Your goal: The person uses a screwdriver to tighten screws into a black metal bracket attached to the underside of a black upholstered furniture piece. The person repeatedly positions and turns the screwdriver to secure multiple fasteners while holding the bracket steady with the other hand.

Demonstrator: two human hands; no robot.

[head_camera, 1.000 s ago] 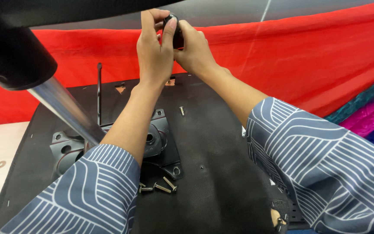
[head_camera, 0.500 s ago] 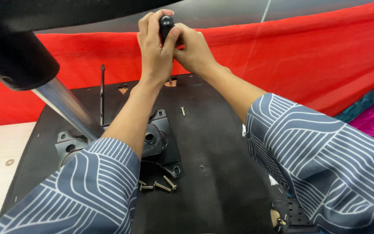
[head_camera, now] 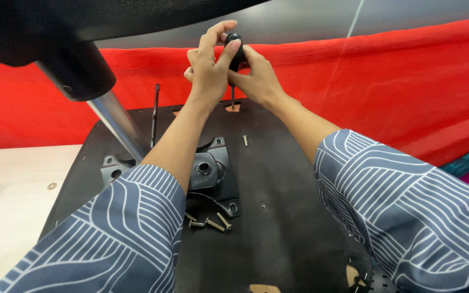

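Gripping the screwdriver (head_camera: 233,49) w/ both hands: left hand (head_camera: 208,70) wrapped on handle top, right hand (head_camera: 256,78) pinching below. Since 1 s ago tool went upright, tip at far hole of seat base (head_camera: 278,217) — probably driving now.

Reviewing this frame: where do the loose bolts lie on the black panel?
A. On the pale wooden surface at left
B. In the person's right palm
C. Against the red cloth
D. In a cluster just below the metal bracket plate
D: the loose bolts lie clustered on the black panel, right below the metal bracket plate.
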